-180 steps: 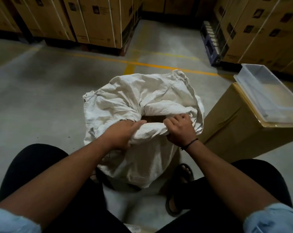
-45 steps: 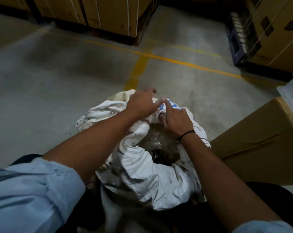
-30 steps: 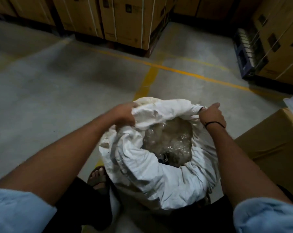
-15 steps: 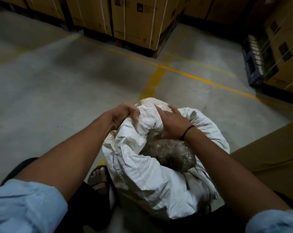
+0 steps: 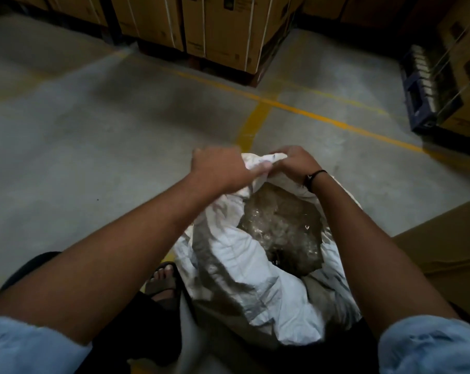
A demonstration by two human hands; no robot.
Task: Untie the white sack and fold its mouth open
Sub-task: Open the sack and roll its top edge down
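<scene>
The white sack [image 5: 244,271] stands on the floor between my knees with its mouth open. A clear plastic liner [image 5: 282,225] over brownish contents shows inside. The near rim is rolled down in thick folds. My left hand [image 5: 220,168] and my right hand [image 5: 295,163] meet at the far rim, and each grips the bunched white cloth there, knuckles up. A black band sits on my right wrist.
A brown cardboard box [image 5: 444,244] stands close on the right. Stacked strapped cartons [image 5: 228,28] line the back, and more cartons on a blue pallet [image 5: 422,95] stand at the right. Yellow lines [image 5: 258,117] cross the grey concrete floor. My sandalled foot [image 5: 163,282] is left of the sack.
Since half a second ago my right hand has moved from inside the mouth up to the far rim, beside my left hand. Earlier the hands held the rim spread wide apart.
</scene>
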